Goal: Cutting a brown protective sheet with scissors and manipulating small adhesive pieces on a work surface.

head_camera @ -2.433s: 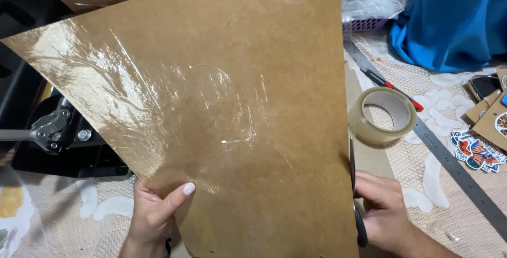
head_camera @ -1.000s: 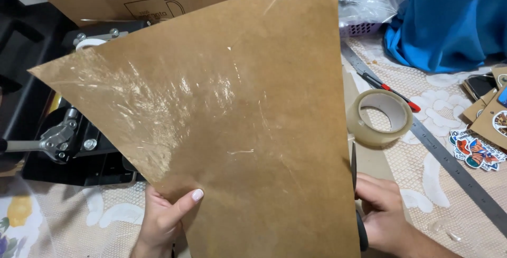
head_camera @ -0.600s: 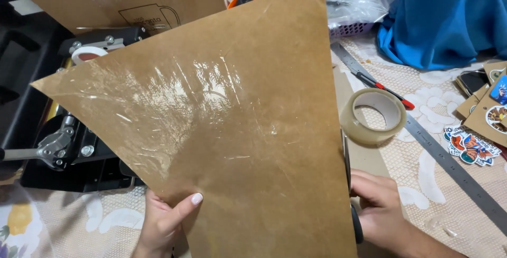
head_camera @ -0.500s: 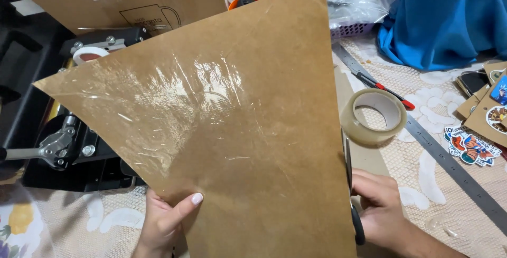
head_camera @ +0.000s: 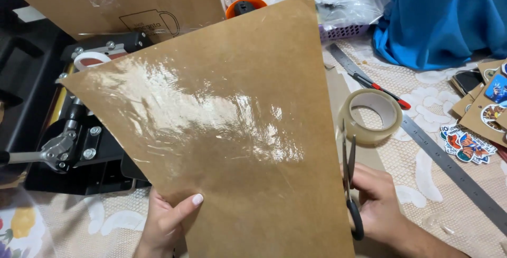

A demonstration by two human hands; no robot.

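Sheet [head_camera: 227, 142] of stiff brown card, glossy and wrinkled under clear film, held tilted up over the table; left hand [head_camera: 166, 223] pinches its lower edge, thumb on the front, while right hand [head_camera: 377, 205] grips black-handled scissors [head_camera: 349, 184], blades up along the sheet's right edge. Tape roll [head_camera: 371, 116], round and translucent, lies just beyond the blades, with a steel ruler [head_camera: 449, 165] and stickers [head_camera: 465, 144] further right on the lace cloth. Black press [head_camera: 68, 147] crowds the left side.
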